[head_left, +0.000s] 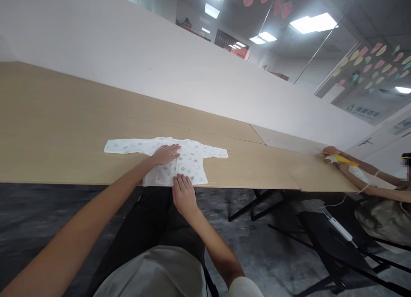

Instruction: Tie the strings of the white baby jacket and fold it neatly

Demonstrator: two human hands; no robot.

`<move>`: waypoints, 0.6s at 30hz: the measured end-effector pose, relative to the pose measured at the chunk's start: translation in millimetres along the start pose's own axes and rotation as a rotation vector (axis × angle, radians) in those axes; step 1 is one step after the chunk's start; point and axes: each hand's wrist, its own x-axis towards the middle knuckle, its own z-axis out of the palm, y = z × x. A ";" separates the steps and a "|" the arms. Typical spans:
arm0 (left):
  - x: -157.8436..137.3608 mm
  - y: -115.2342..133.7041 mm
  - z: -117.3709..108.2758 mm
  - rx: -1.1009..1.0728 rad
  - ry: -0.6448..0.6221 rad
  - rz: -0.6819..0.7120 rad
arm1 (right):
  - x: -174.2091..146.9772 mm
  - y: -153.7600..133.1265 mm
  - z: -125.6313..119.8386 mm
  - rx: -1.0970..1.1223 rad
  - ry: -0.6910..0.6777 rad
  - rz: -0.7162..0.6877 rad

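Note:
A small white long-sleeved baby shirt (192,160) with a scattered print lies spread on the wooden table. Its neckline points toward the wall and its sleeves stretch out to both sides; the hem lies along the table's front edge. My left hand (166,154) rests flat on the upper middle of the shirt, fingers stretched to the right. Near the hem, my right hand (184,194) lies with its fingers extended on the cloth. Neither hand grips the fabric, and part of the shirt's front is hidden beneath them.
The long wooden table (64,117) runs along a white wall (128,53) with glass above it. At the far right, another person's hands (332,151) hold something yellow and white. A black folding chair (324,233) with a white power strip (340,228) stands below.

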 end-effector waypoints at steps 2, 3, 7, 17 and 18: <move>-0.8 0.6 -2.5 -0.010 -0.016 0.009 | -3.2 -2.6 -2.0 0.002 0.005 0.008; -1.4 0.4 -4.3 -0.016 -0.027 0.018 | -3.5 -2.8 -4.3 0.014 0.004 0.008; -7.4 -10.4 -17.1 0.006 -0.046 0.081 | 16.2 16.1 -22.4 0.156 -0.039 0.033; -29.5 -85.8 -31.3 0.030 0.046 -0.260 | 158.3 160.2 -22.7 0.148 -0.233 0.416; -29.3 -88.4 -29.7 0.024 0.055 -0.293 | 163.3 166.5 -18.5 0.135 -0.279 0.428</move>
